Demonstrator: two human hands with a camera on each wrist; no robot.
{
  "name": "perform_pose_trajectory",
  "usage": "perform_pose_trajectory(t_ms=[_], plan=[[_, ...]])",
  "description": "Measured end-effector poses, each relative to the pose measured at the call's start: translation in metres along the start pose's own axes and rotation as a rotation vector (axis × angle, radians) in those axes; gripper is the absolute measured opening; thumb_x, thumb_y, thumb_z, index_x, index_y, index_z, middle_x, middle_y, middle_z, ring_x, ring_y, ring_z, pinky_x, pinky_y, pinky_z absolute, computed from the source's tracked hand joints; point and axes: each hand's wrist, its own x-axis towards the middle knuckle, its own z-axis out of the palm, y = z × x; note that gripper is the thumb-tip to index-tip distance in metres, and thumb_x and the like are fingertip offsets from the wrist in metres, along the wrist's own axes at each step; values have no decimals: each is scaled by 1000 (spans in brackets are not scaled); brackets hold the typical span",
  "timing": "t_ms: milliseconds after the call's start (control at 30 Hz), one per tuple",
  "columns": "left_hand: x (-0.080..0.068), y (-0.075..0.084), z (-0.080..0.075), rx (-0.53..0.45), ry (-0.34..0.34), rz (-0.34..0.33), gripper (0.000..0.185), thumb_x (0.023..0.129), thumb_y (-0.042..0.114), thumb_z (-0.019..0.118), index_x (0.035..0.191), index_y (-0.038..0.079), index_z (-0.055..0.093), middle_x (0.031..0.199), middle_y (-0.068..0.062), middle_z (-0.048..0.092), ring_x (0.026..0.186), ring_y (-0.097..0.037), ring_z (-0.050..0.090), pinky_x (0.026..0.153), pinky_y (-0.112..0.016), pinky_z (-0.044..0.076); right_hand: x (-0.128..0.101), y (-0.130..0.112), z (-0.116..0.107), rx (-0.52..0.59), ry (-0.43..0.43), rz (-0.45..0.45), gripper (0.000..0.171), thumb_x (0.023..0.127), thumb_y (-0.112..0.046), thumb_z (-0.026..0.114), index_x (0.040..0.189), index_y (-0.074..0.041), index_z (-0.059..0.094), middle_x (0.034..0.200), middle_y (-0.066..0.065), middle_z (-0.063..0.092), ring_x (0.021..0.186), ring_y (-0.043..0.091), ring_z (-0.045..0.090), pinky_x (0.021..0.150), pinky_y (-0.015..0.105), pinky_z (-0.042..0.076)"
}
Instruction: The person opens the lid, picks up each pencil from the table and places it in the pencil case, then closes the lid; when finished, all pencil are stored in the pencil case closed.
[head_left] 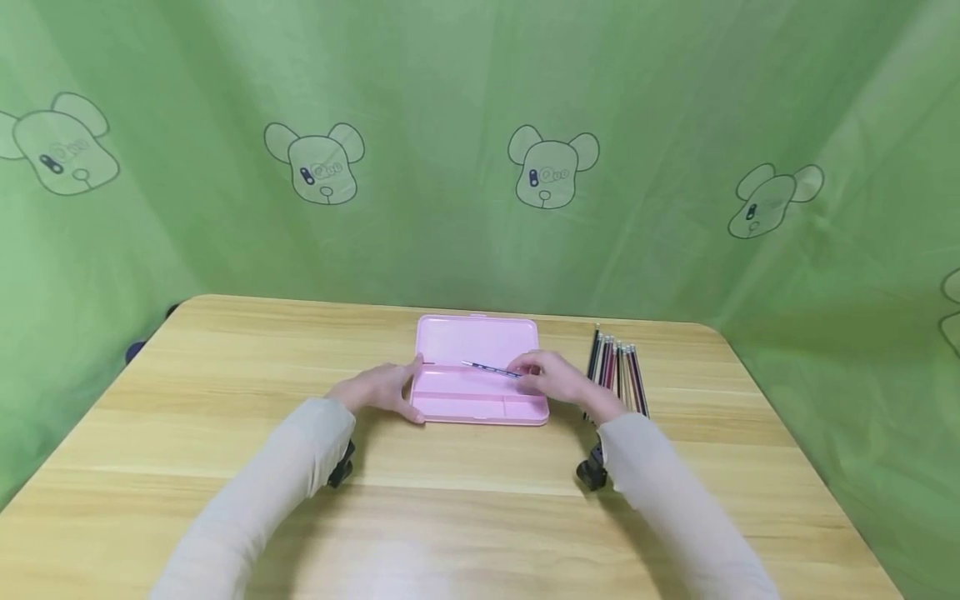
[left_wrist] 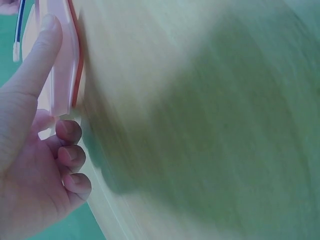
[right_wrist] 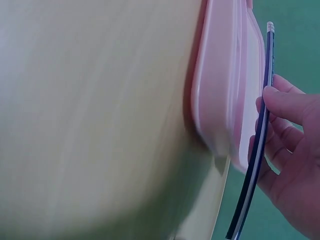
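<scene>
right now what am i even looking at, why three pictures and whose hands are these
These are one person's two bare hands, filmed by three cameras at once. The wide picture comes from a camera on the person's head; the two close, blurry ones come from cameras strapped to each wrist. On the light wooden table lies an open pink plastic pencil case, with a row of dark striped pencils beside it on the right. The left hand holds the case's left end, thumb on the rim. The right hand pinches one dark blue pencil over the open case.
</scene>
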Motion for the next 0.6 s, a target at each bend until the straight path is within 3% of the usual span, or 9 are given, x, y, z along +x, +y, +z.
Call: perform_pose_trajectory(t_ms=[400, 600], plan=[[-1, 4, 0, 29, -5, -55, 112, 67, 47, 75, 145, 2, 10, 138, -24, 38, 126, -35, 39, 105, -42, 32, 19, -18, 27, -44, -35, -37, 19, 82, 0, 60, 100, 1, 67, 83, 7, 61, 77, 14, 52, 71, 24, 45], [-1, 3, 0, 41, 3, -42, 112, 67, 47, 76, 145, 1, 11, 137, -24, 39, 124, -36, 41, 104, -42, 34, 25, -23, 34, -95, -77, -24, 21, 84, 0, 57, 103, -1, 67, 91, 8, 63, 84, 18, 55, 80, 32, 47]])
